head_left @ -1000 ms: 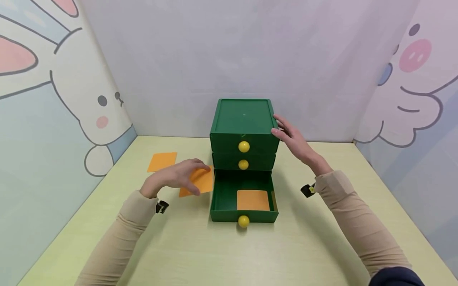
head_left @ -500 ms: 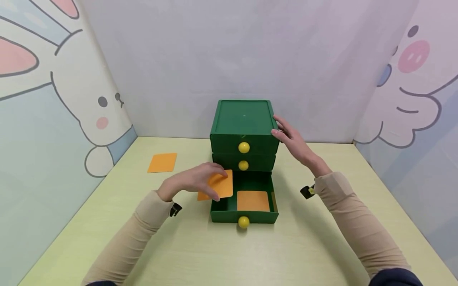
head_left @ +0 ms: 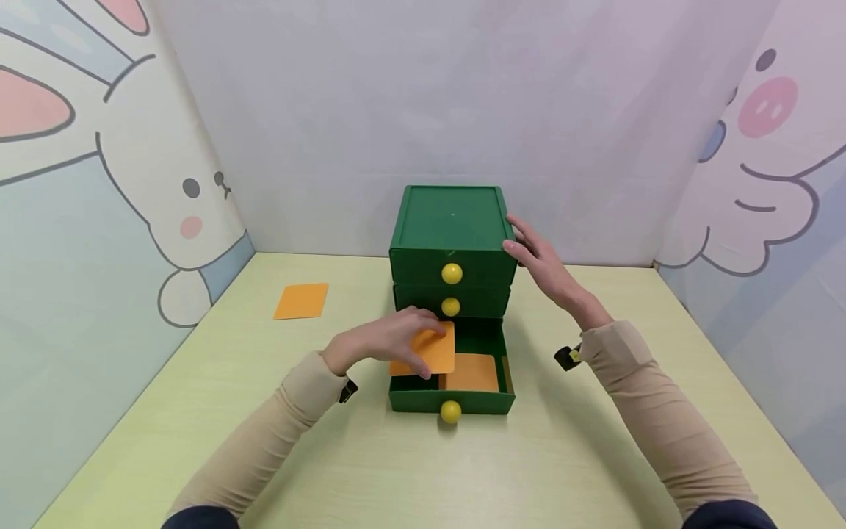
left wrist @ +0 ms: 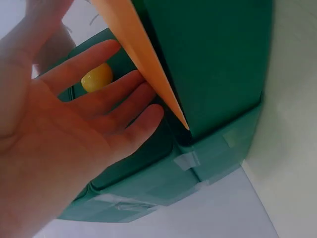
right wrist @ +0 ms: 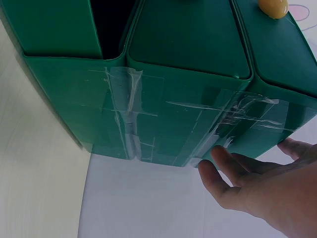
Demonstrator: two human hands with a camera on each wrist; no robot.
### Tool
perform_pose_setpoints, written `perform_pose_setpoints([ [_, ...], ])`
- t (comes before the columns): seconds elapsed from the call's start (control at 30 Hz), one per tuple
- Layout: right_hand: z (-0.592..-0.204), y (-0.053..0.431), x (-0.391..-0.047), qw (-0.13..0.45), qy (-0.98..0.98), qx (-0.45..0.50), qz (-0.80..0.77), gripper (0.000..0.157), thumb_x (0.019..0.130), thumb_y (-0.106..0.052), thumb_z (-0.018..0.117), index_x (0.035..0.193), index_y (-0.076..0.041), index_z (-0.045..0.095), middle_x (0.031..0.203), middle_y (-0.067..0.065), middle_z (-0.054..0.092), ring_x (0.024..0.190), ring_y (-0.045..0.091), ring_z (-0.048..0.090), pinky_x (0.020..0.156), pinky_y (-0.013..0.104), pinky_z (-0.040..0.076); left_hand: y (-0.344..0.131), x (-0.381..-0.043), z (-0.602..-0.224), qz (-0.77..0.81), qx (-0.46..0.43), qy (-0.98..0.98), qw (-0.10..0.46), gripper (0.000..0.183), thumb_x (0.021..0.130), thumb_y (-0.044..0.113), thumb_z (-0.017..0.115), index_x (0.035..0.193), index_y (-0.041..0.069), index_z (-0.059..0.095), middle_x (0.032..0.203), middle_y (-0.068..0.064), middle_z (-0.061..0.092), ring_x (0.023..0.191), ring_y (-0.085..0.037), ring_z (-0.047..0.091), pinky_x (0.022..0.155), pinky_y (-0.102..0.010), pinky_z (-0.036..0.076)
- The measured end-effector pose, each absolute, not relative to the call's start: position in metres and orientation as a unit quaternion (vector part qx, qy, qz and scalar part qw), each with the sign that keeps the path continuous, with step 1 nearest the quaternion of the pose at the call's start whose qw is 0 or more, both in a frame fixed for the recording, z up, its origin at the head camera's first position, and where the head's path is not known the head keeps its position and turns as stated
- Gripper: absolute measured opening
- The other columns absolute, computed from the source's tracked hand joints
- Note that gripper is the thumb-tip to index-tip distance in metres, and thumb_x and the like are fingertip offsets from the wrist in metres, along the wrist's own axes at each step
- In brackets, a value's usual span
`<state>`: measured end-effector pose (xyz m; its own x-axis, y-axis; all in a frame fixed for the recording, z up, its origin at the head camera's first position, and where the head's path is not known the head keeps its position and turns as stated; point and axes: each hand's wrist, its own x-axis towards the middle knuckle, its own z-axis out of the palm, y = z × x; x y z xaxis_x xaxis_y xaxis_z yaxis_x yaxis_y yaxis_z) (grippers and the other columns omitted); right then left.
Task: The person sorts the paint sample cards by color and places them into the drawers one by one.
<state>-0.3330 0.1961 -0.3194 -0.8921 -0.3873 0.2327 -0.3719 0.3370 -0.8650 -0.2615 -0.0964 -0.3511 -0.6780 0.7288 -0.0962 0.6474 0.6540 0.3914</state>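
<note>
My left hand (head_left: 395, 336) holds a square orange card (head_left: 435, 354) by its edges, thumb at the near side and fingers at the far side. The card is over the pulled-out bottom drawer (head_left: 418, 402) of a green three-drawer cabinet (head_left: 452, 219) with yellow round knobs. In the left wrist view the card (left wrist: 144, 57) slants past the fingertips, beside the drawer wall. Another orange card (head_left: 476, 373) lies inside this drawer, partly covered by the held one. My right hand (head_left: 547, 266), fingers extended, touches the cabinet's upper right edge. The two upper drawers are closed.
A third orange card (head_left: 301, 301) lies on the pale table (head_left: 344, 470), left of the cabinet. Clear tape (right wrist: 131, 109) joins the cabinet's sections along the side. Behind stands a white wall (head_left: 317, 132); cartoon animals decorate the side walls.
My left hand has carried the orange card rightward from the table beside the cabinet to over the bottom drawer. The right hand stays at the cabinet's edge.
</note>
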Motion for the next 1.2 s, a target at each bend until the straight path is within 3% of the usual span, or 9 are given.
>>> perform_pose_setpoints([
  [0.5, -0.32, 0.194, -0.332, 0.008, 0.814, -0.233, -0.532, 0.059, 0.103, -0.039, 0.04, 0.155, -0.034, 0.014, 0.16, 0.012, 0.023, 0.145, 0.033, 0.028, 0.113, 0.059, 0.028, -0.083, -0.264, -0.365, 0.166, 0.371, 0.903, 0.141, 0.063, 0.075, 0.032, 0.083, 0.13, 0.011, 0.059, 0.142, -0.01, 0.049, 0.125, -0.029, 0.044, 0.107, -0.045, 0.041],
  [0.93, -0.32, 0.195, -0.331, 0.008, 0.819, -0.227, -0.527, 0.059, 0.103, -0.041, 0.04, 0.155, -0.035, 0.012, 0.16, 0.013, 0.023, 0.144, 0.034, 0.03, 0.112, 0.059, 0.029, -0.078, -0.264, -0.377, 0.138, 0.379, 0.907, 0.124, 0.063, 0.076, 0.035, 0.082, 0.13, 0.012, 0.059, 0.141, -0.011, 0.05, 0.126, -0.03, 0.044, 0.108, -0.047, 0.038],
  [1.1, -0.321, 0.196, -0.333, 0.005, 0.819, -0.226, -0.528, 0.059, 0.103, -0.041, 0.04, 0.155, -0.034, 0.013, 0.16, 0.013, 0.024, 0.144, 0.033, 0.031, 0.112, 0.059, 0.03, -0.091, -0.265, -0.369, 0.155, 0.387, 0.9, 0.123, 0.058, 0.081, 0.031, 0.078, 0.131, 0.008, 0.059, 0.142, -0.013, 0.049, 0.13, -0.032, 0.043, 0.109, -0.046, 0.039],
  [1.2, -0.32, 0.195, -0.333, 0.005, 0.818, -0.228, -0.527, 0.059, 0.103, -0.041, 0.039, 0.155, -0.034, 0.013, 0.16, 0.013, 0.023, 0.144, 0.033, 0.03, 0.112, 0.059, 0.03, -0.114, -0.268, -0.357, 0.192, 0.385, 0.894, 0.125, 0.048, 0.084, 0.026, 0.076, 0.124, 0.005, 0.063, 0.135, -0.013, 0.056, 0.126, -0.032, 0.05, 0.106, -0.045, 0.043],
])
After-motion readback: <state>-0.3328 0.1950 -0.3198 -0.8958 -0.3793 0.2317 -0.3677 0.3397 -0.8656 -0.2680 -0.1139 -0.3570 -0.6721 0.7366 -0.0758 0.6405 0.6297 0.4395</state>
